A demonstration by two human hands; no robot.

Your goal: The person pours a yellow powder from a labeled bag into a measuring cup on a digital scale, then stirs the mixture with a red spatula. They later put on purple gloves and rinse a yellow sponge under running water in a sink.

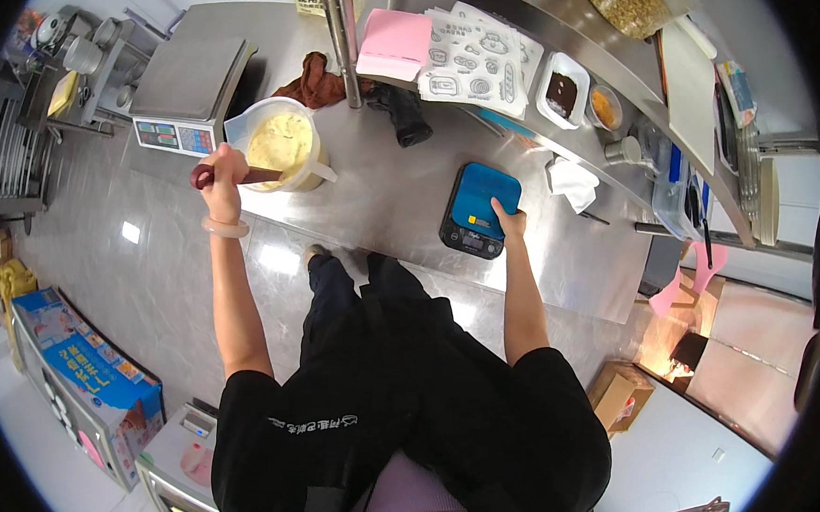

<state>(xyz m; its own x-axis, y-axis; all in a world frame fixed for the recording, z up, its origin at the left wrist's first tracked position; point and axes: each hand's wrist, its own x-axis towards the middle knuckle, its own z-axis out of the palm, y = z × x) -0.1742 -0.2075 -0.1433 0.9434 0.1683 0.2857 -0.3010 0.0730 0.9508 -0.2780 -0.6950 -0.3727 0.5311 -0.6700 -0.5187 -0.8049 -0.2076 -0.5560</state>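
Observation:
My left hand [223,174] is closed around the dark red handle of a utensil [263,175], whose far end reaches over a plastic pitcher [320,169]. A thick pale yellow mixture [281,142] with darker flecks fills much of that pitcher, which stands near the steel table's front edge. To the right, my right hand [511,220] grips the right edge of a small digital kitchen scale [485,201] with a blue platform, the thumb on top. The scale bears nothing on its platform. Whether its base touches the table, I cannot tell.
A large steel-topped scale [188,80] stands left of the pitcher. Behind lie a brown cloth [313,85] and a black crumpled item [401,115]. An upright steel post [342,48] carries a shelf overhead. Printed paper sheets [474,63], a white dish [563,93] and white tissue [573,183] are towards the back right.

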